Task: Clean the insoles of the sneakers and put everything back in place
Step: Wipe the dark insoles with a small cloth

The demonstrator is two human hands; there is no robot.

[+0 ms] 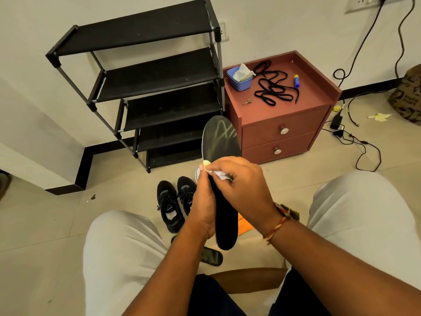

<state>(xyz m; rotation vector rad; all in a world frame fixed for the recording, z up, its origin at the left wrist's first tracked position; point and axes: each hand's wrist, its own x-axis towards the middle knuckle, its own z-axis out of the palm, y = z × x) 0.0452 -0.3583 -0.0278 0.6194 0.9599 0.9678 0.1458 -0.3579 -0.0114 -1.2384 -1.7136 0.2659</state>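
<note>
A person sitting before a black rack (148,87) is in the middle of the cleaning step. A pair of sneakers (176,201) is standing on the floor between the knees, and a second insole (210,256) is lying on the floor nearer the body. The left hand (202,201) is holding an insole (222,137) upright by its lower half, its grip curling round the left edge and the toe end pointing up toward the rack. The right hand (241,185) is pinching a wipe (219,175) in a closed grip and pressing it against the insole's left edge, just above the left fingers. Pale streaks are showing on the toe area; whether they are print or residue cannot be told. To the right, a tub (239,82) of wipes and loose laces (273,87) are lying on the tabletop (314,76) of a small drawer unit. The next move is likely calling for the wipe to travel up over the toe area, with the left hand bracing the insole against the pressure. Both insoles are yet to go back into the sneakers.
</note>
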